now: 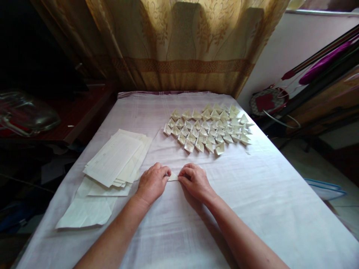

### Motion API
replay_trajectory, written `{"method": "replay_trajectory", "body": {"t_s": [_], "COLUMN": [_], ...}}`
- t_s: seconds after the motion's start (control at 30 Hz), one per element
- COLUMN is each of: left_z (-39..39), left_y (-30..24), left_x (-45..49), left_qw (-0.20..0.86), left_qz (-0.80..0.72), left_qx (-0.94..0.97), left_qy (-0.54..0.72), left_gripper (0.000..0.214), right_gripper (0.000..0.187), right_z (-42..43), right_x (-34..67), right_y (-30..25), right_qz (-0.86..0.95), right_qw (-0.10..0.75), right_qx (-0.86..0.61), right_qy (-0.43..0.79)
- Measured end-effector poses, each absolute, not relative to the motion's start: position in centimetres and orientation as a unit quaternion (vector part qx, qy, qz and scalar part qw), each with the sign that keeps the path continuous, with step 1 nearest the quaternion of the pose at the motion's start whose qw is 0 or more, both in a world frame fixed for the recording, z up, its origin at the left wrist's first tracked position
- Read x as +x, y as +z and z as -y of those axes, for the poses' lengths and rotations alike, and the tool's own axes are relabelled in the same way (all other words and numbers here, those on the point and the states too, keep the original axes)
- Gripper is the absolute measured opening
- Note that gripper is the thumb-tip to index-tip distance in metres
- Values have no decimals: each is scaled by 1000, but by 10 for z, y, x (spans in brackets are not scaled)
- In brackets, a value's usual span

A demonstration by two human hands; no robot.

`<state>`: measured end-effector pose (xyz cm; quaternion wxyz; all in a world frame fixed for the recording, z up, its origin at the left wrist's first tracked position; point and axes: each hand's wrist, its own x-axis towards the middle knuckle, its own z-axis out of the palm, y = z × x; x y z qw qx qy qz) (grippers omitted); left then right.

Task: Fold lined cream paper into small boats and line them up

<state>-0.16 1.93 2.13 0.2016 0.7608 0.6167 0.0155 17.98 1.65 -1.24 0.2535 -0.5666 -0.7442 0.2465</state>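
Note:
Between my two hands a small folded piece of paper, pale and triangular, is held low over the white cloth. My left hand pinches its left end with the fingers closed. On the opposite end, the thumb and fingers of my right hand are pressed together. Much of the paper's outline is hidden behind my fingertips. Beyond my hands, to the right, several folded paper boats stand close together in rows. A stack of loose paper sheets lies to the left of my left hand.
A white cloth covers the table. Below the stack lies a creased sheet. A patterned gold curtain hangs behind the table. At left is a dark red cabinet with a clear plastic bag; at right hangs a patterned bag.

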Motion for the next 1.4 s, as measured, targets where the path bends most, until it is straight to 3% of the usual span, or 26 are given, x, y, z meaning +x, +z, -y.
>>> {"method": "replay_trajectory", "body": {"t_s": [0.23,0.4,0.63,0.87,1.07,1.4], "left_z": [-24,-25,-31,-35,-36,-25], "left_y": [27,30,33,34,33,28], "left_x": [-3,-1,4,5,-1,-5], "left_qw": [233,230,230,240,251,227], "left_qz": [-610,-612,-614,-616,-601,-592], "left_qx": [757,756,755,750,758,774], "left_qy": [16,3,-30,-33,-25,8], "left_gripper": [16,13,12,13,14,14], "right_gripper": [21,11,12,3,12,2], "right_z": [-17,-16,-17,-13,-8,-10], "right_x": [185,181,176,170,159,167], "right_y": [-11,-8,-3,3,3,-12], "right_qz": [749,746,743,728,713,720], "right_qw": [257,251,185,186,182,254], "right_qx": [-561,-567,-604,-620,-649,-615], "right_qy": [244,246,220,226,192,197]}}
